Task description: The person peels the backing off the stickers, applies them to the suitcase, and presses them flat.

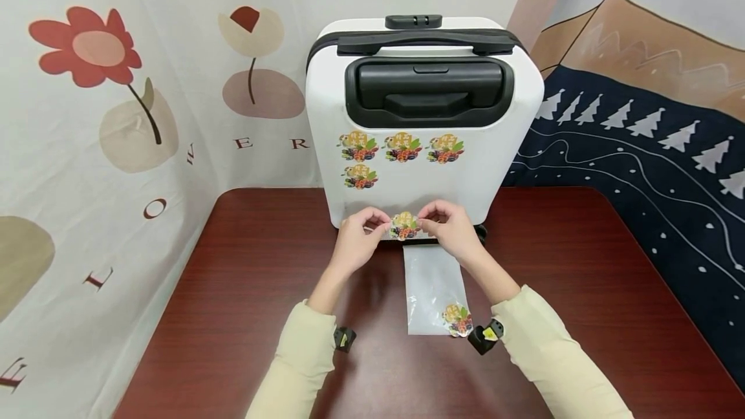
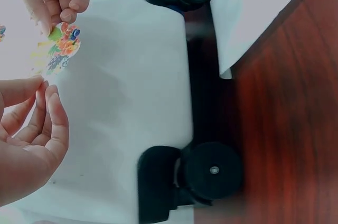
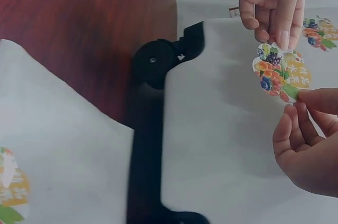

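Between my two hands is a fruit-patterned sticker (image 1: 404, 225), held up in front of the lower part of a white suitcase (image 1: 425, 189). My left hand (image 1: 356, 241) pinches its left edge between thumb and finger. At the opposite edge, my right hand (image 1: 453, 230) pinches it the same way. In the right wrist view, the sticker (image 3: 280, 73) shows berries, leaves and yellow lettering. Several matching stickers are on the suitcase front: three in a row below the black handle recess, and one sticker (image 1: 360, 176) under the leftmost.
A white backing sheet (image 1: 433, 286) lies on the dark red-brown table (image 1: 262, 277), with one more sticker (image 1: 457, 320) at its lower right corner. Black wheels (image 2: 214, 170) show at the suitcase's bottom. Printed cloth (image 1: 174, 31) hangs behind.
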Demonstrator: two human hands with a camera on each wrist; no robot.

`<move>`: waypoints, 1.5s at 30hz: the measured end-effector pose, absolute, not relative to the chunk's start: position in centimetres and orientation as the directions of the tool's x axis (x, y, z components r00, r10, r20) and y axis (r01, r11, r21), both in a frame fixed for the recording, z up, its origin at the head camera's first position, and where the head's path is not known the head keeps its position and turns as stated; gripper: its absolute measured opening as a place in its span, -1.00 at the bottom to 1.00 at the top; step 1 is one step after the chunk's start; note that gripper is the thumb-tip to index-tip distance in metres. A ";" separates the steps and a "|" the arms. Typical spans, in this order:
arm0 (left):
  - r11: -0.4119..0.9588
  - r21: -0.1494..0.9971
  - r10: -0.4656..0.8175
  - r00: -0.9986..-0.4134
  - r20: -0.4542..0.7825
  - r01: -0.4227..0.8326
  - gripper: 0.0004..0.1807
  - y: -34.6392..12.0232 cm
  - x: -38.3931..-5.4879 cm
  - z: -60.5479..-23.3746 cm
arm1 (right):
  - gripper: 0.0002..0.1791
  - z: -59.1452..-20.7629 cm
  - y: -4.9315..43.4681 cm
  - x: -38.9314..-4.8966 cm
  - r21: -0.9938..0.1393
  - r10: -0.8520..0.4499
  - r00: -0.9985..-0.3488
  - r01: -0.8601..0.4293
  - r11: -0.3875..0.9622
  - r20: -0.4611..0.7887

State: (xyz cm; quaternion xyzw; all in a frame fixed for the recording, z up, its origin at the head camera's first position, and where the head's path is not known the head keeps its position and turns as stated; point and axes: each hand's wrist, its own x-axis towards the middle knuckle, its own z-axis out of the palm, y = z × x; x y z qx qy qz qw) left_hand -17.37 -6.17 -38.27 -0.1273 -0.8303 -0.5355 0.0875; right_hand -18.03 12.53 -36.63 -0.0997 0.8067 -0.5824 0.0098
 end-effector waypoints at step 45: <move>0.327 0.811 -0.113 -0.832 0.543 0.485 -0.92 -5.0 -19.0 -34.2 | -0.81 -33.5 9.8 -19.2 -0.858 0.066 -0.888 -0.418 0.298 0.456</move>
